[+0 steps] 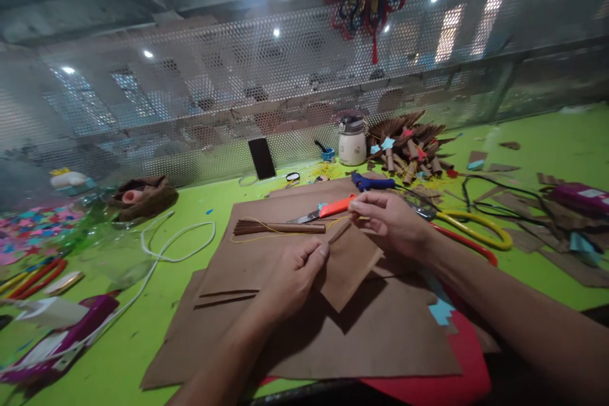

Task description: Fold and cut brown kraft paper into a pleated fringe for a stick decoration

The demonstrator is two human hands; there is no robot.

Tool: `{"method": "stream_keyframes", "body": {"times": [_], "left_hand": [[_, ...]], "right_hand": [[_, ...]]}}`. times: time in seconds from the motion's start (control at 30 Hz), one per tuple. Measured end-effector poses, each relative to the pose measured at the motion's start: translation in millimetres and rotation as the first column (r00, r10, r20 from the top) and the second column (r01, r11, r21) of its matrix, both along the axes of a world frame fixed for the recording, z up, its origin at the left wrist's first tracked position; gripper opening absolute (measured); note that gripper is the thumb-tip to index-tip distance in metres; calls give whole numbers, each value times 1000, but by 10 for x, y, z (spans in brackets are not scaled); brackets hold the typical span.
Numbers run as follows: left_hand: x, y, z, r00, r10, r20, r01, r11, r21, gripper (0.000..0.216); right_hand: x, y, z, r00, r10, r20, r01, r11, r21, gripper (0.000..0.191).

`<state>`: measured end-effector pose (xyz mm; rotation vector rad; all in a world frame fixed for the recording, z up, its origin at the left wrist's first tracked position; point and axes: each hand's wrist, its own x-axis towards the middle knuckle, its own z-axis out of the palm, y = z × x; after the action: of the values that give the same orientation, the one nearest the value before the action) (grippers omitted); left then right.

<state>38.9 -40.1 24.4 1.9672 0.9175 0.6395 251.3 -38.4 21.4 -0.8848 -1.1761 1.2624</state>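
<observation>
both hands hold one small sheet of brown paper (pixel 349 263) at centre frame, raised over a stack of larger brown sheets (pixel 295 342) on the green table (pixel 190 209). left hand (pixel 292 276) is pinched on the sheet's left edge; right hand (pixel 387 219) is pinched on its top corner, where a narrow fold appears started. judged step: pleating, at the early creases. next move calls for an even, firm crease. a pleated brown strip (pixel 280 227) with yellow thread lies just above; an orange-handled cutter (pixel 328 208) lies beside it.
</observation>
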Motion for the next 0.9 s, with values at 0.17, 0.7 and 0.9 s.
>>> {"method": "stream_keyframes", "body": {"times": [0.17, 0.7, 0.9], "left_hand": [[31, -30, 5, 1000, -9, 22, 10, 1000, -15, 34], [37, 4, -15, 972, -58, 229, 151, 898, -414, 33], [22, 32, -40, 958, -34, 286, 172, 865, -472, 30]], "right_hand": [[-160, -113, 26, 968, 119, 220, -104, 991, -82, 26], [-110, -121, 34, 970, -18, 244, 49, 991, -123, 23], [-2, -5, -67, 971, -41, 234, 67, 992, -104, 27]]}}
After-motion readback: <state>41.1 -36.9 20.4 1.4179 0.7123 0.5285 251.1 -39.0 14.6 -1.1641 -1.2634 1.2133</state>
